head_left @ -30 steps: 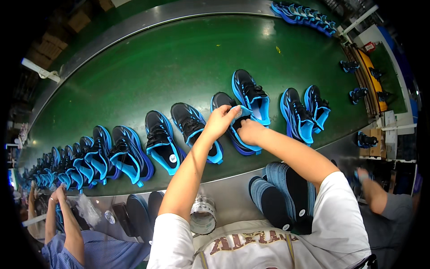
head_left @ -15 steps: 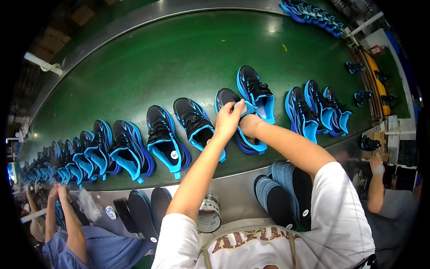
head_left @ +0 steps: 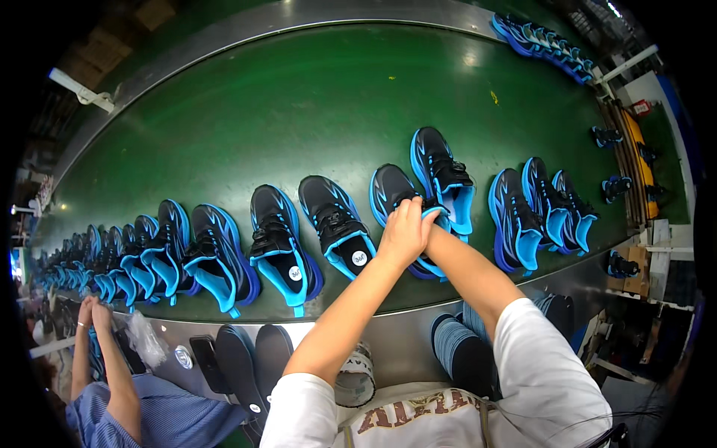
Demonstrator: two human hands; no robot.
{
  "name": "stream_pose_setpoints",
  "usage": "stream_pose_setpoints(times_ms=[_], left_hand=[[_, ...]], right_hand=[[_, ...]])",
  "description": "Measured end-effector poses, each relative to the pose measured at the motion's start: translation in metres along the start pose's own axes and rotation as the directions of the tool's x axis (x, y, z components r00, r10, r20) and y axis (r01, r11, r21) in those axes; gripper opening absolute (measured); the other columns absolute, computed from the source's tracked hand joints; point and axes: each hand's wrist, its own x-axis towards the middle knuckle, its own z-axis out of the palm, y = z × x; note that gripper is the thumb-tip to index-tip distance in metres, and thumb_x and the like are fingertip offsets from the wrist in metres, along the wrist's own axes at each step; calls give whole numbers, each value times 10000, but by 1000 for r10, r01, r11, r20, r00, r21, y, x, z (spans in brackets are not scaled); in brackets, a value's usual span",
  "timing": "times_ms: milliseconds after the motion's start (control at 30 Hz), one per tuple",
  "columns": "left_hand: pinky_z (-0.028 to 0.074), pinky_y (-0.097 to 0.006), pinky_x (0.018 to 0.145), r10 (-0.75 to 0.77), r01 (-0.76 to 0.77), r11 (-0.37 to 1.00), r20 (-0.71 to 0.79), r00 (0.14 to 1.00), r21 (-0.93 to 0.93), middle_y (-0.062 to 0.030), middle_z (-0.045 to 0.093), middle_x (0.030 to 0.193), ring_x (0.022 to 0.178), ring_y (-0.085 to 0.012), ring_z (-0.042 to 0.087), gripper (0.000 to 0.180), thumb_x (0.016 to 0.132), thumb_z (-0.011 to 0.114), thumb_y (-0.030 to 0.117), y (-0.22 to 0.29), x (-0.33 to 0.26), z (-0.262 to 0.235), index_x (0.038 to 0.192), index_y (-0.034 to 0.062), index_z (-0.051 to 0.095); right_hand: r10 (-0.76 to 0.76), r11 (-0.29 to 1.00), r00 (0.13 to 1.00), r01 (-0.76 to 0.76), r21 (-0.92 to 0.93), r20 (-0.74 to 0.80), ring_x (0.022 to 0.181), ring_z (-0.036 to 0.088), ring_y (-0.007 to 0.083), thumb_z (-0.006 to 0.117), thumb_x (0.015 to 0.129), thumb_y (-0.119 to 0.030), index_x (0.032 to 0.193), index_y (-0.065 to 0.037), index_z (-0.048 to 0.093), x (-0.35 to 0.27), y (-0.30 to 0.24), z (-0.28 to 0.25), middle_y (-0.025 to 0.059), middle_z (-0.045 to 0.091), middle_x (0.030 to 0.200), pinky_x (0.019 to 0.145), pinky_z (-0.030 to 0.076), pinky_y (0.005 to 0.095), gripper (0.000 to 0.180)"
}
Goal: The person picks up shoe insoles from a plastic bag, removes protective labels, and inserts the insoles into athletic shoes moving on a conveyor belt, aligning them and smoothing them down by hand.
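Note:
A black sneaker with bright blue trim (head_left: 391,184) stands on the green work surface, toe pointing away from me. My left hand (head_left: 405,233) is closed on the sneaker's tongue and collar, fingers together. Reaching into the same shoe's opening is my right hand (head_left: 436,231); its fingers are hidden inside the shoe and behind my left hand. A matching sneaker (head_left: 432,153) sits just behind and to the right, touching or nearly so. To the left, another sneaker (head_left: 328,205) shows a round white label on its insole.
Rows of similar sneakers (head_left: 216,254) curve off leftward; several more (head_left: 511,216) stand at right. Along the near metal ledge lie stacked insoles (head_left: 457,347), a tape roll (head_left: 355,379), loose insoles (head_left: 237,358) and a phone (head_left: 209,364). A co-worker's hands (head_left: 93,312) are at far left.
My left hand has moved down from the lifted tongue onto the shoe opening, covering my right hand. The view has shifted slightly, and the co-worker's arm at right has left the picture.

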Motion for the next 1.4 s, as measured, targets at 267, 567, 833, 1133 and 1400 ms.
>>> stream_pose_setpoints(times_ms=[267, 567, 833, 1133, 1400], left_hand=[[433, -371, 593, 106, -90, 969, -58, 993, 229, -163, 497, 768, 669, -327, 515, 354, 795, 584, 206, -3, 2, -1, 998, -62, 472], [419, -347, 565, 258, -242, 918, -7, 966, 315, -131, 488, 750, 644, -285, 508, 408, 745, 633, 222, 5, -6, 1, 994, -63, 480], [408, -329, 566, 287, -277, 905, 19, 958, 323, -126, 480, 750, 651, -270, 497, 434, 730, 648, 223, 3, -3, 1, 1000, -71, 479], [405, -328, 592, 309, -296, 886, 22, 951, 356, -125, 491, 778, 679, -261, 497, 441, 727, 648, 223, 0, -2, 3, 1006, -74, 478], [418, -376, 592, 158, -137, 930, -33, 987, 341, -152, 523, 791, 680, -311, 526, 362, 787, 580, 263, 1, 5, 1, 968, -41, 502]], right_hand=[[-7, 999, 1000, 8, -39, 21, 1021, 486, 320, 471, 758, -102, 1044, -27, 545, -3, 3, -8, 190, 520, 1109, 906, 359, 383, 305], [-19, 997, 1000, 20, -77, 13, 1037, 481, 313, 480, 756, -102, 1063, -24, 535, 0, 0, -9, 189, 508, 1130, 916, 353, 378, 321], [-22, 994, 1000, 23, -105, 6, 1052, 476, 307, 488, 754, -102, 1079, -20, 526, 7, -4, -5, 187, 497, 1150, 925, 347, 373, 337], [-40, 990, 999, 43, -137, 24, 1069, 471, 300, 497, 752, -102, 1097, -16, 516, 12, -4, -7, 186, 485, 1171, 934, 341, 367, 356], [-125, 935, 986, 155, -317, 113, 1083, 466, 294, 505, 751, -102, 1113, -13, 507, -2, 7, -15, 185, 475, 1191, 943, 335, 362, 373]])
